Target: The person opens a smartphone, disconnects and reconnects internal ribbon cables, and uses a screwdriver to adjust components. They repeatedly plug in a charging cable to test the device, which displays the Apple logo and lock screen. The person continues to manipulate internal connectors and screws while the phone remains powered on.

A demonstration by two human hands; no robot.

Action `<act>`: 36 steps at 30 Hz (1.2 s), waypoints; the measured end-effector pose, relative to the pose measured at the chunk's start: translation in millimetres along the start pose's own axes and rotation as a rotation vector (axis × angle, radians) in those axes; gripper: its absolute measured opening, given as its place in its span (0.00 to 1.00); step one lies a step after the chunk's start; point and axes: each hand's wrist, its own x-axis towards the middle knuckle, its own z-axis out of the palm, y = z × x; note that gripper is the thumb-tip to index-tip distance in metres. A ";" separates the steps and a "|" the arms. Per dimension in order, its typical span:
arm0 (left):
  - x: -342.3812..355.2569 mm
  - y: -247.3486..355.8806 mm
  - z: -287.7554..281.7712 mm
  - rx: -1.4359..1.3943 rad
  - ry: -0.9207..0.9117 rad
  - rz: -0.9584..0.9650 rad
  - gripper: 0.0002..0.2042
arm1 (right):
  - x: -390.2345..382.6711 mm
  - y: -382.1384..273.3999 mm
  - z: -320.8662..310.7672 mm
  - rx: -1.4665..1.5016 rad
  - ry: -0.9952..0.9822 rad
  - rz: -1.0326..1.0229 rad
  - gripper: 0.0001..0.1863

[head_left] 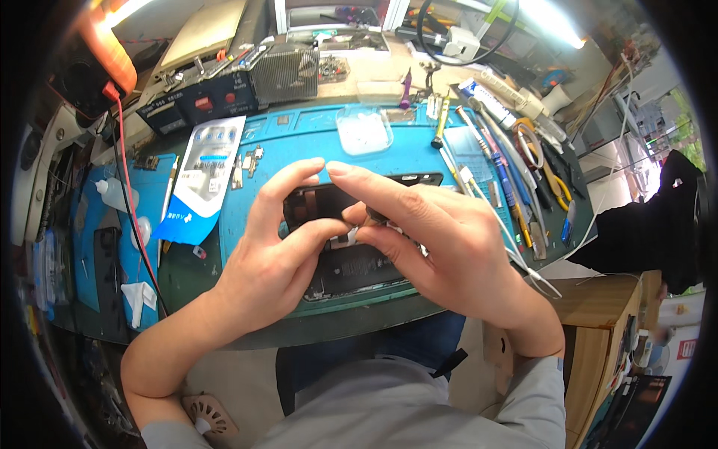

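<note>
An opened phone (303, 206) with a dark frame and a copper-brown patch inside lies on the blue mat in front of me. Nearer the table edge is a flat black panel (355, 273), partly under my hands. My left hand (273, 247) arches over the phone's left side, its thumb tip bent in to the middle. From the right, my right hand (445, 236) meets it with fingers pinched together. Between the fingertips shows a small whitish piece (344, 240), mostly covered, so I cannot tell its kind.
Beyond the phone stands a clear plastic box (364, 131). Pliers (557, 191), tweezers and screwdrivers line the right side. A blue-white packet (198, 179), a white bottle (112, 193) and a red cable (127, 161) are on the left. Behind is a black power unit (198, 105).
</note>
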 end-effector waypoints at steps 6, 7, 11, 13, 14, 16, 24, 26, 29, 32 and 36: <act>-3.4 -1.2 -2.1 -0.057 -0.028 -0.009 0.15 | 10.3 18.2 -47.5 0.239 0.390 0.226 0.29; -1.9 0.0 -0.9 -0.048 -0.020 -0.002 0.15 | 15.3 32.1 -53.5 0.246 0.488 0.260 0.27; -4.1 2.4 -1.8 0.002 -0.013 -0.006 0.14 | 25.8 87.6 -43.0 0.284 0.427 0.399 0.25; -4.4 3.0 -1.8 -0.011 -0.021 -0.012 0.14 | 22.5 104.7 -31.9 0.331 0.377 0.403 0.22; -4.9 2.7 -1.9 -0.012 -0.021 -0.011 0.15 | 24.3 104.2 -27.3 0.304 0.361 0.423 0.21; -4.7 2.0 -1.7 -0.018 -0.021 -0.005 0.15 | 27.1 105.5 -20.0 0.250 0.338 0.384 0.21; -4.6 2.8 -2.8 -0.026 -0.020 -0.007 0.14 | 32.6 97.8 -17.2 0.044 0.297 0.280 0.21; -4.6 2.5 -2.4 -0.025 -0.015 -0.002 0.16 | 31.9 96.8 -16.7 0.037 0.296 0.273 0.20; -4.6 1.5 -1.6 -0.018 -0.006 0.011 0.18 | 31.9 96.4 -15.0 0.056 0.281 0.266 0.21; -4.7 1.2 -2.0 -0.012 -0.003 0.015 0.18 | 32.7 92.3 -11.6 0.064 0.217 0.282 0.22; -4.5 1.4 -2.3 -0.010 0.000 0.018 0.18 | 32.5 91.6 -9.6 0.060 0.215 0.261 0.22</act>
